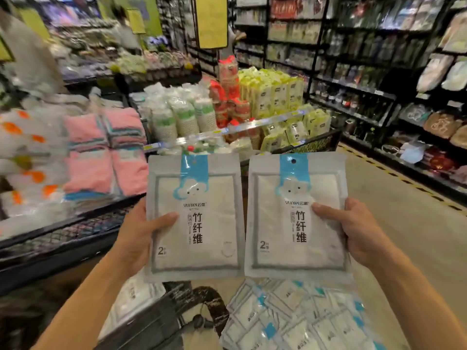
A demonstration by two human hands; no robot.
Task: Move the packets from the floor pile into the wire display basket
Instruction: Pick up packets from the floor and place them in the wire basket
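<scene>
While folded towels (101, 152) are lying in the wire basket (63, 238) at nine o'clock, the left hand (137, 238) is pinching the left packet (194, 218) by its side edge, thumb on the front. At three o'clock the right hand (358, 231) is pinching the right packet (295, 218) likewise. At six o'clock, the floor pile (298, 319) is lying below both.

Both held packets (195, 215) (297, 215): pale grey-white w/ sky-blue top strip, white cloud face, black lettering. Floor pile (303, 317): same white + blue. Folded towels (106, 150): pink w/ teal-white stripes; others (22, 147) white w/ orange spots. Basket (63, 238): black wire.
</scene>
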